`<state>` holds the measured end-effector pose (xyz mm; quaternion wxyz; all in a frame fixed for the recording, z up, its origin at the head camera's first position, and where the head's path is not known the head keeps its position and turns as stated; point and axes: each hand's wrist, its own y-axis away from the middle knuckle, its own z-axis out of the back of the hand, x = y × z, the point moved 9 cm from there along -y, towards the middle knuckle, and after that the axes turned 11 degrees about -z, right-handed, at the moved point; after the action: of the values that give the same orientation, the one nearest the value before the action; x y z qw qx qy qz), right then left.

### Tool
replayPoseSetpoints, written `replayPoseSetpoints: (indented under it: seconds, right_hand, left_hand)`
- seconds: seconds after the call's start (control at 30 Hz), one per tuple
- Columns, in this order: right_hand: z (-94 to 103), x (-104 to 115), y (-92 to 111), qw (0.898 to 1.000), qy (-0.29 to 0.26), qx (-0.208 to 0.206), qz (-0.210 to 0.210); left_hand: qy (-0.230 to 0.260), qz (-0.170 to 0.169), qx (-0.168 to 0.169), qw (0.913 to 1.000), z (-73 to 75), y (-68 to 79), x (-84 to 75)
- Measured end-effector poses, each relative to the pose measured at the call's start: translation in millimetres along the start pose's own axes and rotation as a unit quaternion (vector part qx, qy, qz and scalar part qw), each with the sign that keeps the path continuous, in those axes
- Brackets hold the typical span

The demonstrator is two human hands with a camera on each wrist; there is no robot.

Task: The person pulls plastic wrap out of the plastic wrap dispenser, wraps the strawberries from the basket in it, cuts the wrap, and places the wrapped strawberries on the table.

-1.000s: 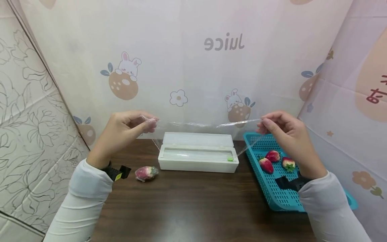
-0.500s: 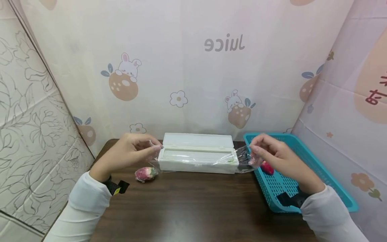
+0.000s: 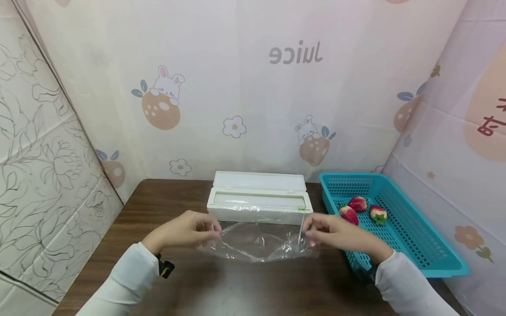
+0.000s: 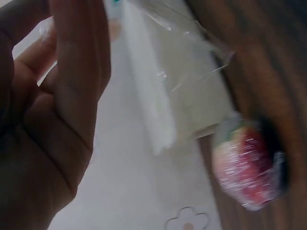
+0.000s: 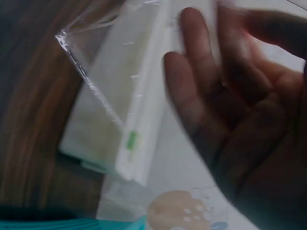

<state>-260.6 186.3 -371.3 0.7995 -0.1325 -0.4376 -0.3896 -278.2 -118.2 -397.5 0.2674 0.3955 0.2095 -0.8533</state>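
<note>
Above the dark brown wooden tabletop [image 3: 253, 294], on the near side of an open-lidded, white rectangular box [image 3: 258, 190], a sheet of clear, creased plastic film [image 3: 258, 242] was suspended. Its two sides were pinched between thumb and fingers by the left hand [image 3: 189, 230] and the right hand [image 3: 336, 232]. A film-wrapped, red-and-cream strawberry [image 4: 247, 167] was seen near the box in the left-wrist view. Three red-and-cream strawberries [image 3: 357, 203] were contained in a turquoise perforated plastic basket [image 3: 415, 226], placed right of the box.

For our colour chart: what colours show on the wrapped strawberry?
The wrapped strawberry is mainly red, with cream and green; best in the left wrist view.
</note>
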Motion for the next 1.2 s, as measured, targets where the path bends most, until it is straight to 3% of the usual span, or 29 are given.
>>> replayPoseSetpoints:
  seconds: [0.13, 0.27, 0.4, 0.57, 0.8, 1.07, 1.13, 1.2]
  right_hand:
    - [-24.7, -25.6, -4.2, 0.996, 0.048, 0.066, -0.039]
    - [-40.7, -41.9, -3.6, 0.991, 0.032, 0.111, -0.074]
    - [-49.5, -50.4, -3.9, 0.988, 0.036, 0.123, -0.085]
    - [-63.0, -58.3, -4.7, 0.985, 0.101, 0.12, -0.074]
    - [-77.7, -63.9, -5.5, 0.978, 0.161, 0.107, -0.078]
    - [-82.1, -67.6, -5.1, 0.969, 0.192, 0.107, -0.115]
    - [-78.4, -66.0, -5.5, 0.968, 0.201, 0.102, -0.114]
    - [-70.6, -62.6, -6.7, 0.969, 0.208, 0.083, -0.107]
  left_hand:
    - [0.037, 0.021, 0.052, 0.9977, -26.4, 2.0, 23.1]
    - [0.075, 0.049, 0.077, 0.9931, -44.4, 6.1, 39.0]
    - [0.069, 0.054, 0.115, 0.9896, -59.5, 9.7, 48.9]
    - [0.027, 0.028, 0.168, 0.985, -79.4, 13.0, 58.7]
    - [0.012, 0.056, 0.165, 0.9847, -85.0, 16.2, 74.2]
    - [-0.02, 0.106, 0.185, 0.9768, -80.5, 20.4, 75.5]
    - [-0.029, 0.101, 0.185, 0.9771, -76.6, 19.4, 74.0]
    - [-0.031, 0.085, 0.157, 0.9834, -68.6, 15.7, 72.5]
